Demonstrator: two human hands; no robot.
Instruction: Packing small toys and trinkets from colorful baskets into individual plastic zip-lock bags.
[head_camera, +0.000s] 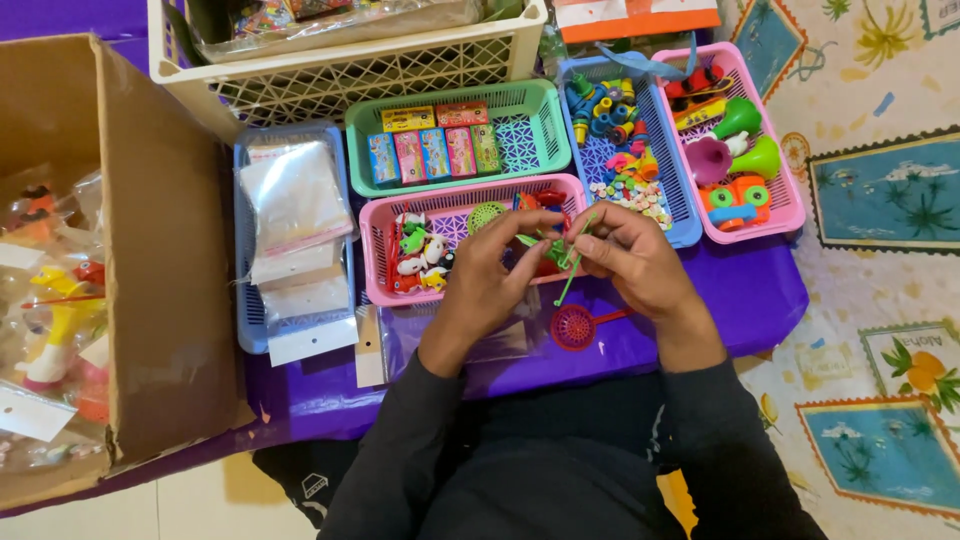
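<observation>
Both my hands meet over the near edge of a pink basket (375, 262) of small toys. My left hand (492, 270) and my right hand (622, 252) pinch the same small green plastic toy (568, 262), a thin stick with a green part at the fingertips. Its stick end hangs down between my hands. A red toy racket (577, 325) lies flat on the purple cloth (750, 295) just below my right hand. Dark sleeves cover both forearms.
A blue basket of clear bags (295, 225) sits left. A green basket of small boxes (440, 145), a blue basket of beads (620, 150) and a pink basket of horns (735, 140) stand behind. A cardboard box of packed toys (110, 270) is far left, a white crate (340, 60) at the back.
</observation>
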